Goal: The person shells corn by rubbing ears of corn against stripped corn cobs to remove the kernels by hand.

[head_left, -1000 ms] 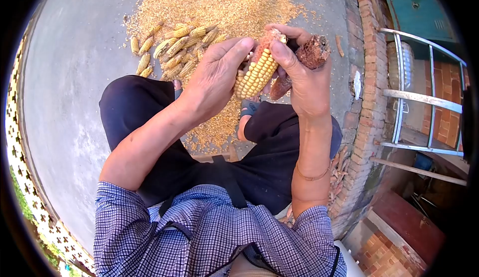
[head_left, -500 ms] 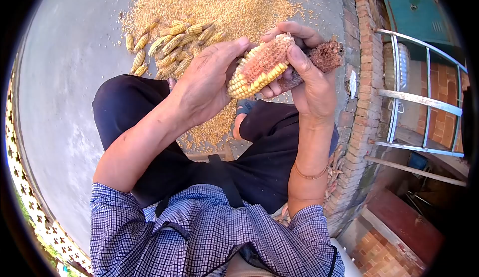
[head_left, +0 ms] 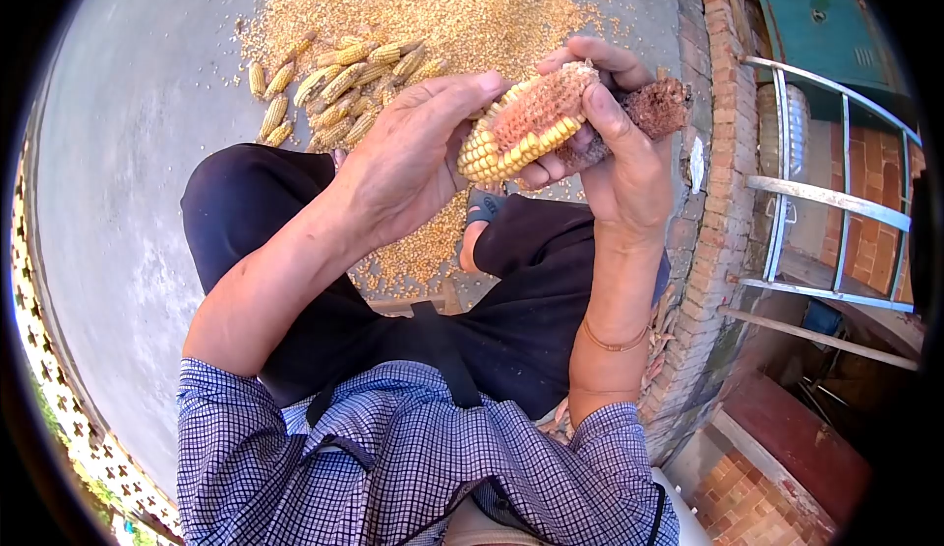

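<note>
A partly shelled ear of corn (head_left: 536, 118) is held up between my two hands, its bare reddish patch facing up and yellow kernels along both sides and the near end. My left hand (head_left: 418, 148) is wrapped round the kernel-covered end, with the thumb along the upper edge. My right hand (head_left: 629, 168) grips the far end, thumb on top. In that same hand a dark, bare corncob (head_left: 661, 109) lies under the ear and sticks out to the right. Some fingers of both hands are hidden behind the corn.
Loose kernels (head_left: 423, 0) lie heaped on the concrete floor (head_left: 128, 202) ahead. Several ears of corn (head_left: 339, 89) are piled at the heap's left. A brick edging (head_left: 723, 153) and a metal railing (head_left: 836, 189) run along the right. My bent legs (head_left: 265, 212) are below the hands.
Both hands, with the ear and the bare cob, have shifted slightly to the right. The ear has turned a little, and the grip looks the same.
</note>
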A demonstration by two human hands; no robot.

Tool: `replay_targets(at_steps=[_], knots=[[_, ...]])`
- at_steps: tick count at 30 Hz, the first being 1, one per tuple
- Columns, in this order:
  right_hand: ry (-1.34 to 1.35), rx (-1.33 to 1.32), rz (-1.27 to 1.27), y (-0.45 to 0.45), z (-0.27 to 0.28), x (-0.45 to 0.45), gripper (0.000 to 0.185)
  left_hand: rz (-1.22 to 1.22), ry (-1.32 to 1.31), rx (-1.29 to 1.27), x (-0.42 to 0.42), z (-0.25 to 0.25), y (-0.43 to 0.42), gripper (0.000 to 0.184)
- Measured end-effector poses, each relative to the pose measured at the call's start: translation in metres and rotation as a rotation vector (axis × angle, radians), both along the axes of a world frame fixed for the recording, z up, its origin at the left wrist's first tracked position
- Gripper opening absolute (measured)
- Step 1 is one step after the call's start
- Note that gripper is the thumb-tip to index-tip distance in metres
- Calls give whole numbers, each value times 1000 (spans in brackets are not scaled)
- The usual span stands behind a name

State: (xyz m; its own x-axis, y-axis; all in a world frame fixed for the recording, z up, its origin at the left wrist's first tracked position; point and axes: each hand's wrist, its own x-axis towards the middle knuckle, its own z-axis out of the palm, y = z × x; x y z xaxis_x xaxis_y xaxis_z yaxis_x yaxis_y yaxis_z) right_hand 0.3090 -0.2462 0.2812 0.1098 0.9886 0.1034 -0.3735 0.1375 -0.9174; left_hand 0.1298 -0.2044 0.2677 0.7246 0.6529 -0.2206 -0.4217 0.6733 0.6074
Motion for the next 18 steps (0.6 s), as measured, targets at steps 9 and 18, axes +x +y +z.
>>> replay_targets(at_steps=[9,18], knots=[[-54,-129,18,-3,2,8,31,-92,-50,-32,2,3,4,37],[-164,-90,117,-7,8,3,51,-98,-106,-75,3,8,5,40]])
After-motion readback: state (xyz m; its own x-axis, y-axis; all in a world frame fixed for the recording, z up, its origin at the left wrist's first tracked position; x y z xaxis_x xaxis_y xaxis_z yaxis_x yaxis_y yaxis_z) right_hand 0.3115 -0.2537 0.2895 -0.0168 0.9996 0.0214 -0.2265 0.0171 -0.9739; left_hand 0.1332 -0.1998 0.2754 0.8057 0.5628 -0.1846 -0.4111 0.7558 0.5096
